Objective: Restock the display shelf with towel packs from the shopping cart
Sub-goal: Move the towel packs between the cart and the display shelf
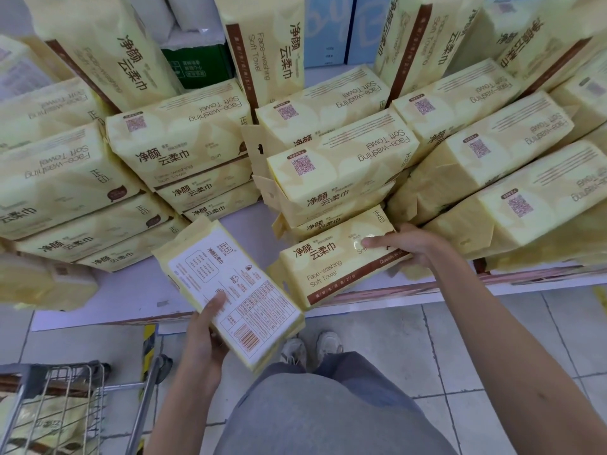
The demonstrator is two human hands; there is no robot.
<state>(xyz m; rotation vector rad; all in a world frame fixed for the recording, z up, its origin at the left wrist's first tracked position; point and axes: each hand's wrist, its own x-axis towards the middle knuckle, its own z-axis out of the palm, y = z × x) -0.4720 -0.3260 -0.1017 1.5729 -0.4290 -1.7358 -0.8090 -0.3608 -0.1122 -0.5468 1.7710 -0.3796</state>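
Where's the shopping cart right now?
The shopping cart sits at the bottom left of the head view, on the tiled floor beside the person's left hand, just below the front edge of the display shelf.

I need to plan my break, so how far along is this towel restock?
Well along: the display shelf already carries many stacked packs. In hand: the right hand sets a face-up towel pack at the shelf's front edge, and the left hand holds a back-side-up pack. Left: a bare strip of shelf, and yellow packs remain in the shopping cart.
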